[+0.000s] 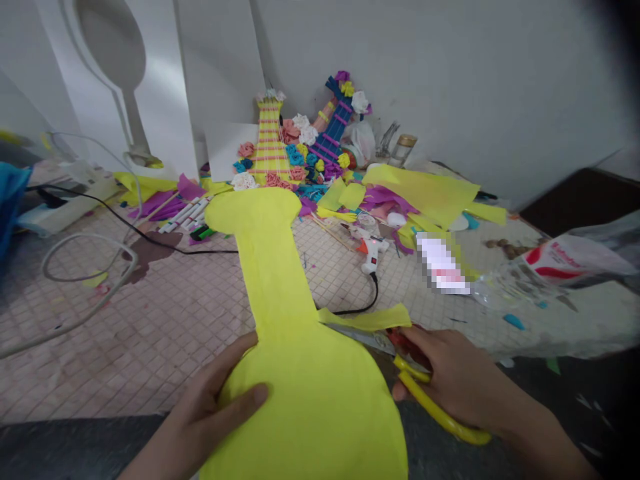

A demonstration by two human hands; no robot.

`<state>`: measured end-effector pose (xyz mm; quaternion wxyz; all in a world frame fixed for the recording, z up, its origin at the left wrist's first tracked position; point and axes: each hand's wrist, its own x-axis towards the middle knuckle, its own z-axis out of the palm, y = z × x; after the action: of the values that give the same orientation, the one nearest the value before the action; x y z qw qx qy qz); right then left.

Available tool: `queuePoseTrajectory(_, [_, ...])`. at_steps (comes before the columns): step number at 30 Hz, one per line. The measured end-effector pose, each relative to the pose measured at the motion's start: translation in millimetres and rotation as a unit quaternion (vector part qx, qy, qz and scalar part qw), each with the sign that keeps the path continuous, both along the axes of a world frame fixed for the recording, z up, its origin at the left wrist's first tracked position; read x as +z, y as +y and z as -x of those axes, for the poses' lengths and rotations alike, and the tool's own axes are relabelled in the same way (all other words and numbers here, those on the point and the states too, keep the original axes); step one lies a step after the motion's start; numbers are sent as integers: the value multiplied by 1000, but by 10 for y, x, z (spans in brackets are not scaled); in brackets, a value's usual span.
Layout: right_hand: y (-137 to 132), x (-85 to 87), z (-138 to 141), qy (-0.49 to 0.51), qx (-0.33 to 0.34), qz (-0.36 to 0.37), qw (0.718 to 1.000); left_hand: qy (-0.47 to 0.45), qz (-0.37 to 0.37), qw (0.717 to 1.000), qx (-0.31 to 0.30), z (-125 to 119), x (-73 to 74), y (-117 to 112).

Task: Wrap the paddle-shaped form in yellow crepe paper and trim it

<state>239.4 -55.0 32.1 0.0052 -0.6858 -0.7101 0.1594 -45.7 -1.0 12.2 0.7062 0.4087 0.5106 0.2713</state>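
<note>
A yellow paper-covered guitar-shaped cutout (310,400) fills the lower middle, its neck pointing away from me. My left hand (215,400) grips its left side, with the thumb on the front and the fingers behind. In my right hand (460,373) are scissors (425,393) with yellow and red handles. Their blades lie at the right edge, where the neck meets the round body. A loose yellow paper strip (370,319) sticks out to the right just above the blades. The blade tips are hidden by the cutout.
A white glue gun (371,250) with a black cord lies behind the cutout. Markers (186,215) sit at left near a looped white cable (90,235). Decorated paper guitars (271,140) lean at the wall. Yellow paper sheets (425,193) and a plastic bottle (530,270) are at right.
</note>
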Motion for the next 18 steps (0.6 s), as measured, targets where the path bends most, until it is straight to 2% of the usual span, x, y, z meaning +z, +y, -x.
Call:
queuePoseTrajectory(5, [-24, -53, -17, -23, 8, -22, 999, -9, 16, 1000, 17, -21, 8, -15])
queuePoseTrajectory(12, [-66, -104, -42, -90, 21, -53, 994, 8, -2, 1000, 19, -4, -14, 4])
queuePoseTrajectory(18, [-80, -59, -49, -123, 28, -80, 989, -11, -4, 999, -32, 64, -69, 47])
